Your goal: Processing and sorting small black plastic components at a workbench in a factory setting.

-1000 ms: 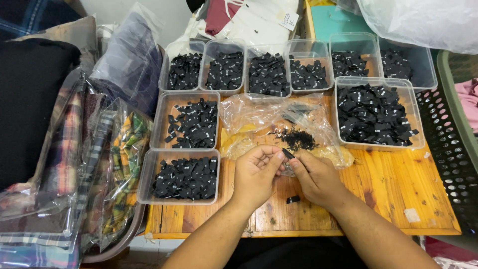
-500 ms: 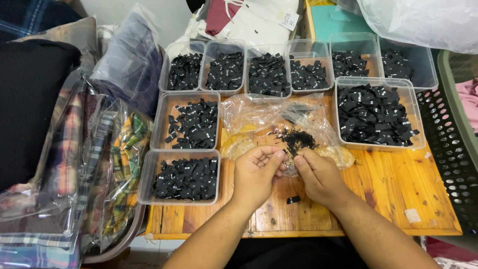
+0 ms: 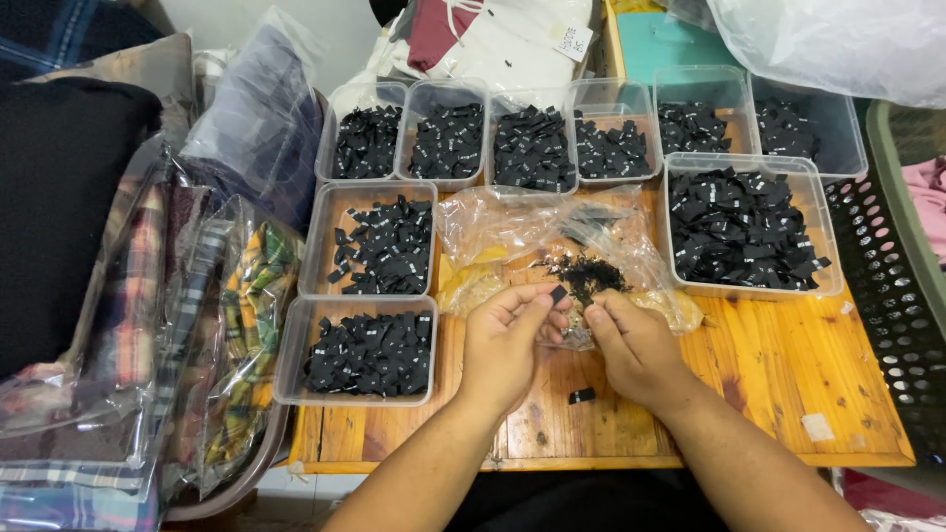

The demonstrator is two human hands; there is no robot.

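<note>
I see my left hand (image 3: 507, 340) pinching a tag (image 3: 559, 294) between thumb and forefinger: a small black fabric rectangle, flat, held at the fingertips. My right hand (image 3: 636, 345) sits just beside it, fingers (image 3: 603, 317) curled and reaching into the bag (image 3: 512, 232); I think they are closed on another tag, but the view is too small to tell. Just beyond the fingertips lies a loose pile (image 3: 583, 273) of the same black tags, dark and crumpled, on the clear, wrinkled bag. A single tag (image 3: 581, 396) lies on the worktop (image 3: 778, 365) below the right hand, near the wrist. Clear tubs (image 3: 367, 345) of black tags, some showing small white marks, stand left of, beyond and right of both hands.
</note>
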